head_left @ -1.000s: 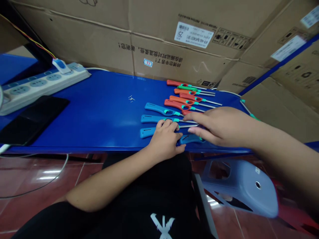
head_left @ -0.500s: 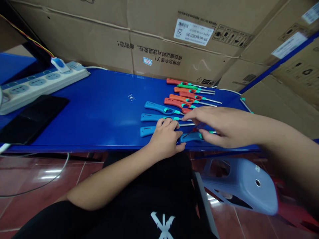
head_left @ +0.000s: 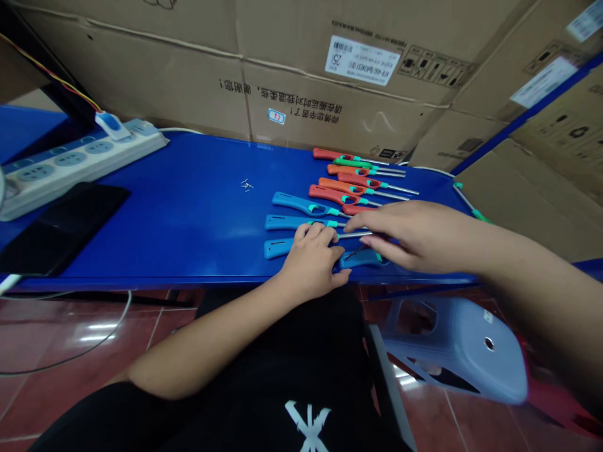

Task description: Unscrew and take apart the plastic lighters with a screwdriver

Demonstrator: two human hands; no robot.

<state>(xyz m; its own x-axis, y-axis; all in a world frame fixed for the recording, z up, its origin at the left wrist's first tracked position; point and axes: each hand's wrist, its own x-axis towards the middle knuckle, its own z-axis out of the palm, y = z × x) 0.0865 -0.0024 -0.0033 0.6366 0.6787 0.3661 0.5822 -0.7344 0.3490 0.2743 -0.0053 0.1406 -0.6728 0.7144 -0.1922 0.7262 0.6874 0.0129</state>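
Observation:
Near the table's front edge lies a blue stick lighter, its far part hidden under my right hand. My left hand grips the handle end of this lighter between thumb and forefinger, its other fingers curled over a second blue lighter. My right hand is closed above the nearest lighter. From its fingers a thin dark screwdriver shaft slants down to the lighter's handle; the grip is hidden in the hand. Two more blue lighters lie just behind my left hand.
Several red, orange and green lighters lie in a row toward the back. Small screws or pins form a little pile left of them. A power strip and black phone are at left. Cardboard boxes line the back.
My right hand has shifted slightly left, with its thumb raised closer to its forefinger, covering the screwdriver's grip. My left hand stays in place on the lighter.

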